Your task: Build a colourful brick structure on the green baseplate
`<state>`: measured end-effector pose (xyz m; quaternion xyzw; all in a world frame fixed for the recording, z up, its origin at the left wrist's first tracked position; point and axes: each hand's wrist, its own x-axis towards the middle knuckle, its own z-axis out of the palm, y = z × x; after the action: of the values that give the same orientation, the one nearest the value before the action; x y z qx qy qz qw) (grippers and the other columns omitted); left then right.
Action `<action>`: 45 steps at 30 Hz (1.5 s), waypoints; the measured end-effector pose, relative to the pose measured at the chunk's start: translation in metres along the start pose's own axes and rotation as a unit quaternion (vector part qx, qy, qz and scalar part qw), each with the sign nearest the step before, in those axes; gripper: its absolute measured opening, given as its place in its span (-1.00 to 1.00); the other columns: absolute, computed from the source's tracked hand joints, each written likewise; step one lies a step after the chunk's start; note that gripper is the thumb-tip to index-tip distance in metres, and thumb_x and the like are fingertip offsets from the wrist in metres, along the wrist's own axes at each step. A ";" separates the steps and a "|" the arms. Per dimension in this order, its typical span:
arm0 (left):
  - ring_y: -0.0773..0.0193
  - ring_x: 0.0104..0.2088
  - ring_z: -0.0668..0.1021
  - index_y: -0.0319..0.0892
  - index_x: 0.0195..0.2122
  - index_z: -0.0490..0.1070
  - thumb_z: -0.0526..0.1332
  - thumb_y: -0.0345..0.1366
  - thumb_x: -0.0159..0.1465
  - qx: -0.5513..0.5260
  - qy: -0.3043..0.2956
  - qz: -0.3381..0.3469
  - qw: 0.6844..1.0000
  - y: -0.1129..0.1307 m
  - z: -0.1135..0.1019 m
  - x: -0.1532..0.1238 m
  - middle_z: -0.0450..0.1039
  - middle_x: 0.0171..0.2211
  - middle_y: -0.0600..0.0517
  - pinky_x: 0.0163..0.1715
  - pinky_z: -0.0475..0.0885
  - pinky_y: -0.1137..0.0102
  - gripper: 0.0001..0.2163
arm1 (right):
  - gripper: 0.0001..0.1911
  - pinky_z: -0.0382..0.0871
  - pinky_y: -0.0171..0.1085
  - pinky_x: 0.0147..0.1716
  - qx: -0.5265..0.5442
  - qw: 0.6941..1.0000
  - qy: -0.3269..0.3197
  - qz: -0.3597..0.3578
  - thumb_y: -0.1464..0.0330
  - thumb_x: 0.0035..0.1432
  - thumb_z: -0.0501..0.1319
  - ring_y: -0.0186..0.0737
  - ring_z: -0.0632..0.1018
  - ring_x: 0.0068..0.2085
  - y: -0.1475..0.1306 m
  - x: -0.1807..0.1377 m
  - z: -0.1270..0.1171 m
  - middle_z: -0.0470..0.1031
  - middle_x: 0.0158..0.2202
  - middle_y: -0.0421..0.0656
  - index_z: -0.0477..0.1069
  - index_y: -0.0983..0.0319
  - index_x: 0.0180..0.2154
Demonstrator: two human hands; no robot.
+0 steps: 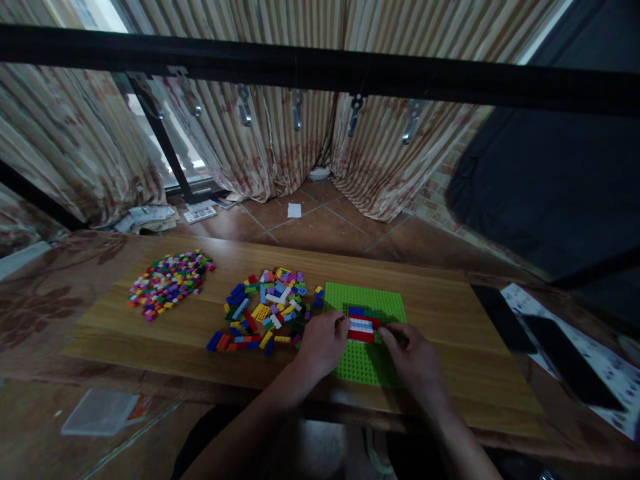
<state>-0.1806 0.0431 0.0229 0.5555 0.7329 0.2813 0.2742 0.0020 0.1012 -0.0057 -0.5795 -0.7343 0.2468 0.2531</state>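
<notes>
A bright green baseplate (367, 300) lies on the wooden table (450, 320). On it stands a small stack of bricks (361, 326), blue at the back, then red and white rows. My left hand (323, 343) has curled fingers pressed against the stack's left side. My right hand (413, 353) pinches at the stack's right end. Both hands rest on the baseplate's near half.
A heap of mixed larger bricks (265, 310) lies just left of the baseplate. A second heap of tiny coloured pieces (167, 283) sits further left. A black phone (503, 319) lies at the table's right end. A black bar (320, 67) crosses overhead.
</notes>
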 end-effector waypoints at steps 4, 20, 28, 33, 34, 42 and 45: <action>0.22 -0.36 0.57 -0.17 -0.26 0.50 0.15 -0.26 0.26 -0.007 0.002 -0.003 1.000 -0.002 0.005 0.000 0.57 -0.36 -0.02 -0.34 0.35 0.40 -0.83 | -0.58 0.34 -0.15 -0.29 -0.017 1.000 -0.009 -0.018 0.02 0.13 0.11 -0.08 0.54 -0.30 0.001 -0.001 0.005 0.55 -0.29 -0.04 0.47 0.23 -0.28; 0.14 -0.30 0.59 -0.16 -0.24 0.51 0.12 -0.16 0.28 -0.006 0.051 -0.022 0.998 0.004 0.007 -0.008 0.58 -0.33 -0.06 -0.30 0.39 0.35 -0.76 | -0.56 0.33 -0.16 -0.32 -0.008 1.000 0.025 -0.015 -0.01 0.18 0.05 -0.05 0.53 -0.33 0.001 -0.003 -0.002 0.54 -0.35 -0.04 0.44 0.22 -0.33; 0.36 -0.48 0.46 -0.16 -0.45 0.41 0.03 -0.17 0.33 -0.196 0.240 -0.004 0.951 -0.013 -0.057 0.002 0.42 -0.54 0.09 -0.43 0.31 0.48 -0.70 | -0.67 0.37 -0.22 -0.27 0.041 0.984 -0.050 -0.167 0.15 0.24 0.05 -0.14 0.53 -0.27 -0.074 0.009 0.020 0.53 -0.26 -0.06 0.48 0.21 -0.27; 0.41 -0.58 0.40 -0.20 -0.44 0.43 0.07 -0.16 0.27 -0.394 0.402 -0.056 0.825 -0.047 -0.103 0.008 0.37 -0.59 0.13 -0.55 0.28 0.51 -0.73 | -0.75 0.36 -0.21 -0.15 0.004 0.942 -0.170 -0.290 0.33 0.25 0.08 -0.16 0.52 -0.18 -0.145 0.016 0.076 0.51 -0.23 -0.11 0.53 0.16 -0.22; 0.42 -0.59 0.39 -0.21 -0.44 0.44 0.09 -0.17 0.26 -0.414 0.431 -0.060 0.800 -0.052 -0.110 0.007 0.35 -0.61 0.14 -0.56 0.27 0.52 -0.74 | -0.75 0.35 -0.22 -0.15 -0.014 0.939 -0.173 -0.297 0.35 0.24 0.08 -0.16 0.52 -0.18 -0.156 0.018 0.086 0.51 -0.24 -0.10 0.54 0.17 -0.23; 0.48 -0.64 0.33 -0.23 -0.47 0.46 0.20 -0.22 0.16 -0.502 0.471 -0.061 0.723 -0.065 -0.128 -0.003 0.32 -0.64 0.16 -0.61 0.22 0.55 -0.81 | -0.73 0.32 -0.20 -0.13 -0.207 0.934 -0.172 -0.237 0.30 0.27 0.08 -0.10 0.50 -0.09 -0.194 0.023 0.123 0.47 -0.09 -0.02 0.54 0.20 -0.21; 0.48 -0.63 0.33 -0.23 -0.47 0.47 0.19 -0.23 0.16 -0.508 0.466 -0.055 0.723 -0.065 -0.128 -0.003 0.33 -0.63 0.16 -0.61 0.21 0.56 -0.82 | -0.75 0.32 -0.20 -0.15 -0.251 0.923 -0.199 -0.215 0.32 0.24 0.10 -0.08 0.49 -0.06 -0.203 0.024 0.122 0.46 -0.06 -0.01 0.54 0.21 -0.18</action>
<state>-0.3142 0.0120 0.0649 0.0905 0.5451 0.8190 0.1544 -0.2309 0.0747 0.0379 -0.3910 -0.9144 0.1045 -0.0047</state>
